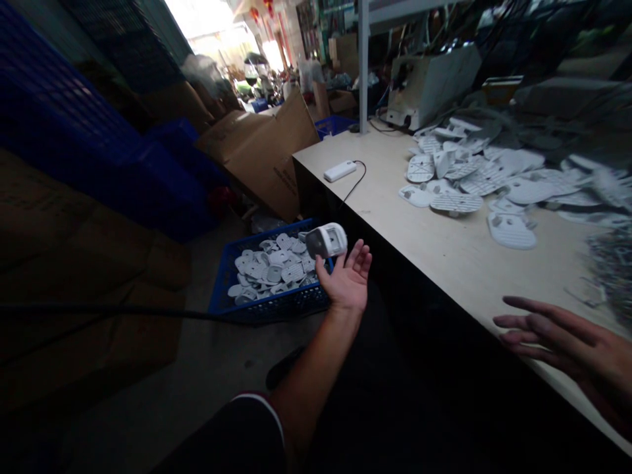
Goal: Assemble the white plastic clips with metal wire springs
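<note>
My left hand is stretched out palm up, its fingers apart. Just beyond its thumb and index finger a white plastic part with a rounded end and a square recess appears in mid-air, not gripped. Behind and below that part stands a blue plastic crate, partly filled with similar white and grey plastic parts. Over the table's front edge at the right, my right hand has its fingers extended and holds nothing. A pile of loose white plastic parts lies on the table beyond it.
The pale table bears a small white box with a cable, a metal machine at the back, and a heap of thin metal pieces at right. A cardboard box leans behind the crate; blue crates stand left.
</note>
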Tool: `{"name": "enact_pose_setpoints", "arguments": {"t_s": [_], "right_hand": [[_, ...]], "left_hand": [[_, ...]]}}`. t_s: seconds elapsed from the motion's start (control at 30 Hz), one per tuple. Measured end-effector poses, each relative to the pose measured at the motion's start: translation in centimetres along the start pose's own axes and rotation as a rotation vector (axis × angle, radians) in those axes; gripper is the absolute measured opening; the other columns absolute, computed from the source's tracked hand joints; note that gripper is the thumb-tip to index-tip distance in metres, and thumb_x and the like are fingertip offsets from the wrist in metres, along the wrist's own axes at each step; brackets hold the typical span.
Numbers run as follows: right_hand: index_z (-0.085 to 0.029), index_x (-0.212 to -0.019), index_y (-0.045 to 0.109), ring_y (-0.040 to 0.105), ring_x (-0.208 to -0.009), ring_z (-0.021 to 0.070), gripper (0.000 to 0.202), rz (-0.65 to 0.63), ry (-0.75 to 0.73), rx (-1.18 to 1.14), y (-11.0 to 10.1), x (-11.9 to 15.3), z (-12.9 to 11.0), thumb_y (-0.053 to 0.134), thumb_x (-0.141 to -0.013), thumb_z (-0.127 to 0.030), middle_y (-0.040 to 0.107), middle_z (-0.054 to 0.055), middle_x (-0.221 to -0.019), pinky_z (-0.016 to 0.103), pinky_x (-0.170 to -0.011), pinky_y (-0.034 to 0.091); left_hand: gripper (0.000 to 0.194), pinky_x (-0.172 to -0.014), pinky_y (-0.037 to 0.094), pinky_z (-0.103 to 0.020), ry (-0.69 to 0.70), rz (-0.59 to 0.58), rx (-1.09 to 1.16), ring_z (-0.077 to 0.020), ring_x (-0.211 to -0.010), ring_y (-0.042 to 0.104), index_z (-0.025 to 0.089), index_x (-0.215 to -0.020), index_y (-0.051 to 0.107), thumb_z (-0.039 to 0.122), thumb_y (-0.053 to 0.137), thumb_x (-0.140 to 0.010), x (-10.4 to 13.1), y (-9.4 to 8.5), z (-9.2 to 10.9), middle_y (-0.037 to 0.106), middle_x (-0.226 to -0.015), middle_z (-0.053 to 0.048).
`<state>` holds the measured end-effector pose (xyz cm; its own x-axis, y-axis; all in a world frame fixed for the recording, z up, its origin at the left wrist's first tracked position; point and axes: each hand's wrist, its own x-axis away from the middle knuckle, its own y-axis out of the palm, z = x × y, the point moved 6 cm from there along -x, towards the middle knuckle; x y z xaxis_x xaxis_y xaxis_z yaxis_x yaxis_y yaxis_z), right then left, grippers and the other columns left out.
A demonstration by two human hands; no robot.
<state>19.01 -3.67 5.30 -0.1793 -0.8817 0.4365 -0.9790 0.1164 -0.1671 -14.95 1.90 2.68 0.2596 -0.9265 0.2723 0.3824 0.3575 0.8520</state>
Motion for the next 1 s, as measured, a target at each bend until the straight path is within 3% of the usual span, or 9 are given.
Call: {"name": "enact_pose_setpoints", "arguments": {"t_s": [0.07, 0.17, 0.27, 0.4, 0.57, 0.7, 0.8, 0.9, 1.0], "right_hand": [[-0.032, -0.108, 0.087, 0.078, -0.100, 0.0418, 0.074, 0.018, 0.017, -0.036, -0.5, -0.2, 0.5, 0.100, -0.048, -0.072, 0.078, 0.019, -0.120, 0.033, -0.071, 0.069], [-0.031, -0.105, 0.088, 0.078, -0.100, 0.0431, 0.069, 0.006, 0.023, -0.044, -0.6, -0.5, 1.4, 0.099, -0.051, -0.072, 0.077, 0.020, -0.123, 0.034, -0.070, 0.069], [-0.030, -0.106, 0.086, 0.078, -0.099, 0.0416, 0.066, 0.000, 0.011, -0.026, -0.8, -1.1, 2.0, 0.097, -0.056, -0.072, 0.077, 0.020, -0.124, 0.034, -0.073, 0.069], [-0.028, -0.106, 0.082, 0.079, -0.098, 0.0388, 0.079, 0.039, 0.026, 0.024, -2.0, -2.3, 2.1, 0.097, -0.043, -0.073, 0.078, 0.019, -0.119, 0.033, -0.073, 0.070], [-0.025, -0.109, 0.076, 0.079, -0.095, 0.0364, 0.083, 0.077, -0.006, 0.138, -3.7, -4.9, 0.8, 0.095, -0.041, -0.068, 0.079, 0.019, -0.115, 0.039, -0.078, 0.070], [-0.019, -0.125, 0.073, 0.077, -0.088, 0.0360, 0.083, 0.111, -0.237, 0.492, -4.5, -7.9, -0.9, 0.082, -0.065, -0.075, 0.079, 0.017, -0.113, 0.052, -0.085, 0.066], [-0.013, -0.135, 0.070, 0.074, -0.091, 0.0352, 0.073, 0.258, -0.486, 0.877, -5.0, -10.2, -3.1, 0.071, -0.085, -0.066, 0.075, 0.019, -0.121, 0.053, -0.088, 0.062], [-0.008, -0.147, 0.061, 0.070, -0.112, 0.0377, 0.066, 0.339, -0.612, 1.143, -4.4, -12.5, -5.2, 0.067, -0.096, -0.049, 0.067, 0.023, -0.138, 0.051, -0.101, 0.056], [-0.005, -0.156, 0.053, 0.059, -0.134, 0.0395, 0.065, 0.331, -0.617, 1.264, -3.1, -14.9, -6.7, 0.063, -0.100, -0.036, 0.055, 0.026, -0.154, 0.049, -0.114, 0.048]], "left_hand": [[0.080, -0.090, 0.064, -0.036, -0.076, 0.038, 0.035, -0.0245, -0.105, 0.079, 0.007, -0.156, 0.040, 0.068, 0.036, -0.106, -0.2, -0.5, -0.4, 0.076, -0.128, -0.025], [0.081, -0.085, 0.064, -0.038, -0.229, 0.028, -0.005, -0.0262, -0.095, 0.081, 0.004, -0.159, 0.035, 0.066, 0.038, -0.107, 1.2, -1.2, -3.8, 0.077, -0.122, -0.025], [0.075, -0.078, 0.064, -0.036, -0.445, 0.023, -0.078, -0.0265, -0.085, 0.081, 0.000, -0.154, 0.043, 0.059, 0.034, -0.109, 3.2, -1.8, -8.0, 0.079, -0.112, -0.025], [0.066, -0.071, 0.062, -0.036, -0.656, -0.005, -0.182, -0.0259, -0.075, 0.080, -0.003, -0.144, 0.057, 0.047, 0.030, -0.111, 4.8, -2.7, -11.0, 0.081, -0.100, -0.023], [0.056, -0.066, 0.060, -0.031, -0.690, -0.013, -0.327, -0.0216, -0.070, 0.077, -0.001, -0.137, 0.064, 0.038, 0.034, -0.111, 5.7, -4.3, -11.2, 0.081, -0.091, -0.017], [0.049, -0.065, 0.058, -0.029, -0.683, -0.008, -0.432, -0.0191, -0.067, 0.075, 0.000, -0.136, 0.064, 0.034, 0.039, -0.110, 6.4, -5.7, -10.8, 0.080, -0.088, -0.014], [0.047, -0.065, 0.058, -0.028, -0.644, -0.012, -0.490, -0.0188, -0.067, 0.074, 0.000, -0.137, 0.063, 0.032, 0.045, -0.108, 6.5, -6.6, -10.2, 0.079, -0.087, -0.013], [0.045, -0.064, 0.058, -0.028, -0.622, -0.024, -0.537, -0.0189, -0.066, 0.074, 0.000, -0.135, 0.063, 0.031, 0.047, -0.107, 6.7, -7.5, -9.6, 0.078, -0.085, -0.013], [0.044, -0.064, 0.058, -0.028, -0.594, -0.031, -0.589, -0.0192, -0.067, 0.074, 0.001, -0.134, 0.064, 0.032, 0.052, -0.104, 6.8, -8.3, -9.0, 0.078, -0.085, -0.013]]}}
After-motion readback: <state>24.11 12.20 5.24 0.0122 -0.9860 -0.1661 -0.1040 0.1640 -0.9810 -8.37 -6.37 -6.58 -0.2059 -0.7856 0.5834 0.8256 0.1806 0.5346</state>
